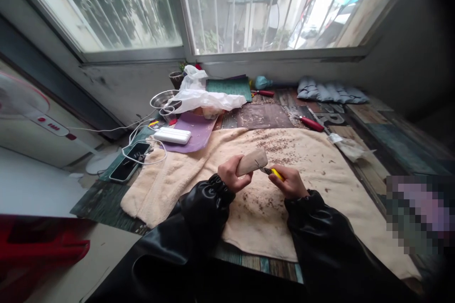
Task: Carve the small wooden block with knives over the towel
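Observation:
My left hand [232,175] is wrapped round a pale wooden block [251,163] with a rounded far end and a dark mark near it. My right hand [289,182] grips a yellow-handled cutter [277,174], whose dark metal end meets or nearly meets the block's right side. Its exact kind of blade is too small to make out. Both hands are over a beige towel [220,142] spread on the table, and brown shavings [273,147] lie scattered across it.
At the back left are a white plastic bag [209,99], a metal bowl [161,99], a white power bank [172,135] and a phone [131,162] with a cable. Red-handled tools [311,123] lie at the back right, near a grey padded bundle [330,91]. A fan [42,118] stands left.

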{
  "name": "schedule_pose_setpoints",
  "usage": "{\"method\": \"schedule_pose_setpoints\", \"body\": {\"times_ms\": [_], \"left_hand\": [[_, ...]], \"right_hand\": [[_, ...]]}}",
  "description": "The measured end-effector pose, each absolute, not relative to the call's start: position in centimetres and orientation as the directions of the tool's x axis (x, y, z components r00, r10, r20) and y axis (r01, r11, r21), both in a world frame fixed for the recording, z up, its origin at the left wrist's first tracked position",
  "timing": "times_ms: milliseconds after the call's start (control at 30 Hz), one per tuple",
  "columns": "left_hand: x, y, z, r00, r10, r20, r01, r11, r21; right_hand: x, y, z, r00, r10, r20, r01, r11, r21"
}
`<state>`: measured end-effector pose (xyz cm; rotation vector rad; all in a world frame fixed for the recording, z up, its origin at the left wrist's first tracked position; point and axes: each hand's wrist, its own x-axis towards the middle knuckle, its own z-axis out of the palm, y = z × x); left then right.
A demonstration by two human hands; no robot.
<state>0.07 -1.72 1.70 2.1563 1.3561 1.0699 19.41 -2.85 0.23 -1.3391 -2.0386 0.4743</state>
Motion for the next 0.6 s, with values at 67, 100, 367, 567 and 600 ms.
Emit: {"method": "schedule_pose_setpoints", "body": {"times_ms": [67,100,367,567,600], "left_hand": [[0.2,-1.8,1.9,0.215,0.911,0.352,0.627,-0.405,0.665],[0.3,-1.8,2.1,0.198,0.925,0.325,0.640,-0.373,0.672],[0.5,-1.7,2.7,0.125,0.956,0.266,0.652,-0.282,0.704],[0.4,-1.4,2.4,0.150,0.957,0.247,0.648,-0.284,0.707],[0.4,-1.3,2.3,0.156,0.958,0.241,0.648,-0.283,0.708]], "right_hand": [[19.3,-2.8,0.3,-0.251,0.915,0.317,0.686,0.399,-0.608],[19.2,-2.7,0.3,-0.237,0.917,0.322,0.687,0.392,-0.611],[19.2,-2.6,0.4,-0.208,0.883,0.421,0.615,0.453,-0.645],[18.3,-3.8,5.5,0.027,0.813,0.582,0.354,0.537,-0.766],[18.3,-4.7,6.5,0.048,0.786,0.617,0.287,0.580,-0.762]]}}
